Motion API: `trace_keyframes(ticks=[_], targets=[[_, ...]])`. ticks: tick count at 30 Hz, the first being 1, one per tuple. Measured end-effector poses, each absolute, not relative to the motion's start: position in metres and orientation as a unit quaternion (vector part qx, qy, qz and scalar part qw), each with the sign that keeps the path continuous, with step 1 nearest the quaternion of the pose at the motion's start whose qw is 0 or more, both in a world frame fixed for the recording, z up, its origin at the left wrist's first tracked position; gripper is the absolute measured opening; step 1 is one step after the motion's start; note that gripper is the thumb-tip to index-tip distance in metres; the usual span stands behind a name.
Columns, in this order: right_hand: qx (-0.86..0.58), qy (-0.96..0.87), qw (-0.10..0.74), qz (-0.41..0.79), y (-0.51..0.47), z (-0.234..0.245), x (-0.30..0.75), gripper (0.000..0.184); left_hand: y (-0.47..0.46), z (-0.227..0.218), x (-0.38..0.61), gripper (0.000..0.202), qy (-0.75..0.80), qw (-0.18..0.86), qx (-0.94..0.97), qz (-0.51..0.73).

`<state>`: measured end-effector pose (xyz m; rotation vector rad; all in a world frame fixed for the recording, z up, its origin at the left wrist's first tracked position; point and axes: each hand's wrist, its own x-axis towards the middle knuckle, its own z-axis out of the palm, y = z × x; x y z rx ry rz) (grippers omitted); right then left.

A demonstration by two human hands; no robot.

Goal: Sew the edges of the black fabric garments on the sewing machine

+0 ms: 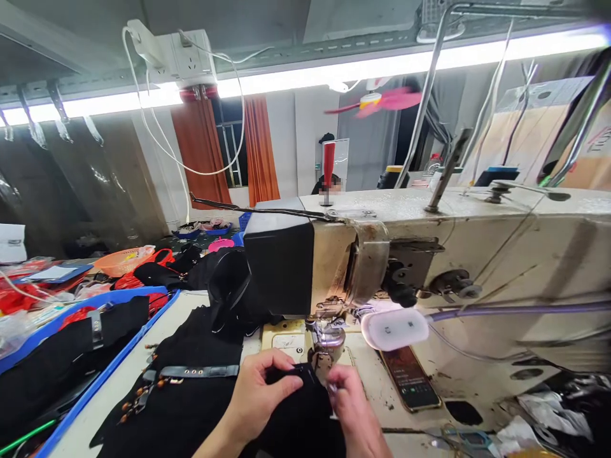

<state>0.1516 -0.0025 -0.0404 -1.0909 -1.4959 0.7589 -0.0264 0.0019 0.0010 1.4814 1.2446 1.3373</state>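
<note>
My left hand (260, 397) pinches the upper edge of a piece of black fabric (300, 420) between thumb and fingers, just in front of the sewing machine's presser foot area (327, 340). At the fabric's right edge, my right hand (356, 407) has its fingers curled closed. A small pale bit shows below those fingers, but what they hold is hidden. Left of my hands lies another black fabric piece (191, 343) with a dark strap (200, 371) with metal eyelets across it and brown beads (126, 407) along its side.
A lit lamp (396, 329) hangs by the needle area, with a phone (410, 378) lying below it. A blue tray (109, 369) holding black pieces stands at left. Scissors (470, 439) and scraps lie at lower right. Black items (229, 286) are heaped behind the fabric.
</note>
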Motion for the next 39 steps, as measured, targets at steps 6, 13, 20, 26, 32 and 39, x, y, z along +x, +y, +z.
trace_keyframes(ticks=[6, 13, 20, 26, 32, 39], targets=[[-0.383, -0.66, 0.488, 0.423, 0.001, -0.038, 0.143, 0.032, 0.001, 0.003, -0.024, 0.014, 0.466, 0.404, 0.581, 0.531], [-0.346, -0.642, 0.516, 0.45, 0.005, -0.04, 0.141, 0.029, 0.0, 0.001, -0.024, 0.013, 0.463, 0.398, 0.583, 0.536], [-0.371, -0.533, 0.57, 0.503, 0.005, -0.037, 0.142, 0.034, -0.002, 0.0, -0.023, 0.014, 0.47, 0.397, 0.577, 0.537], [-0.339, -0.62, 0.584, 0.399, 0.007, -0.044, 0.147, 0.017, -0.004, 0.003, -0.023, 0.01, 0.458, 0.397, 0.581, 0.544], [-0.321, -0.675, 0.563, 0.353, 0.01, -0.045, 0.147, 0.015, -0.009, 0.006, -0.025, 0.01, 0.447, 0.393, 0.587, 0.548], [-0.254, -0.684, 0.588, 0.35, 0.012, -0.036, 0.144, 0.011, -0.011, 0.008, -0.021, 0.015, 0.463, 0.363, 0.583, 0.56]])
